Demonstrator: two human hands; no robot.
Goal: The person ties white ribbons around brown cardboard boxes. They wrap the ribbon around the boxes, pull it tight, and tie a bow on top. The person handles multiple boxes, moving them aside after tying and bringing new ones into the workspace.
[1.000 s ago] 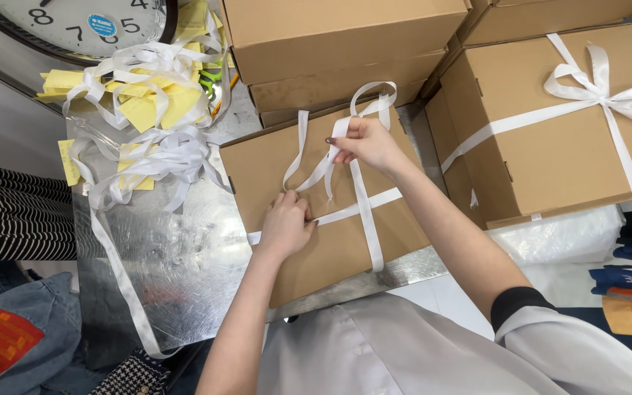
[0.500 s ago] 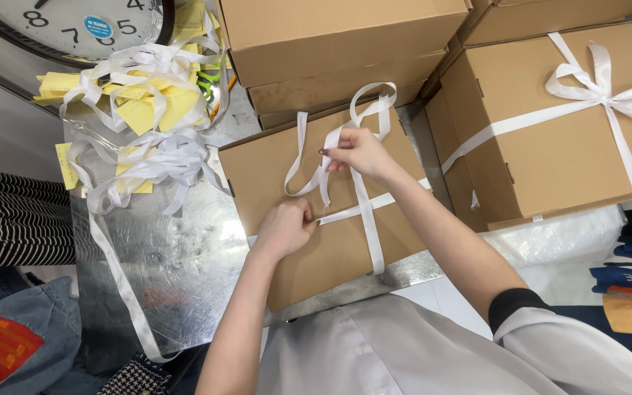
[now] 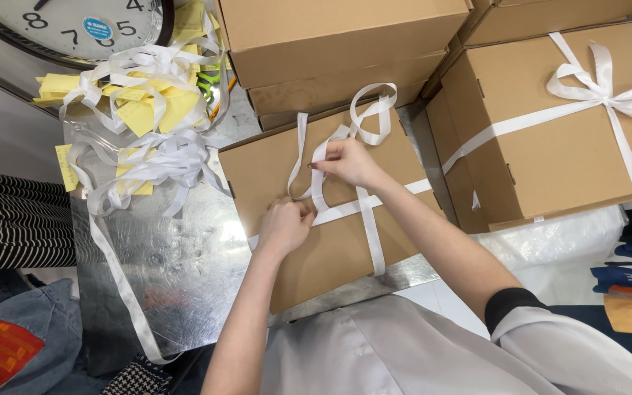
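A flat cardboard box (image 3: 330,219) lies on the metal table (image 3: 177,278), crossed by a white ribbon (image 3: 363,219). The left hand (image 3: 284,227) pinches the ribbon near the box's centre. The right hand (image 3: 349,162), just beyond, grips a ribbon loop. Right of the box stands a bow-tied box (image 3: 550,124); left lies a ribbon pile (image 3: 148,139).

Brown cardboard box (image 3: 330,241) centre, white-ribboned; bowed box (image 3: 550,139) right; plain stacked boxes (image 3: 338,44) behind; yellow paper tags (image 3: 148,110) left.
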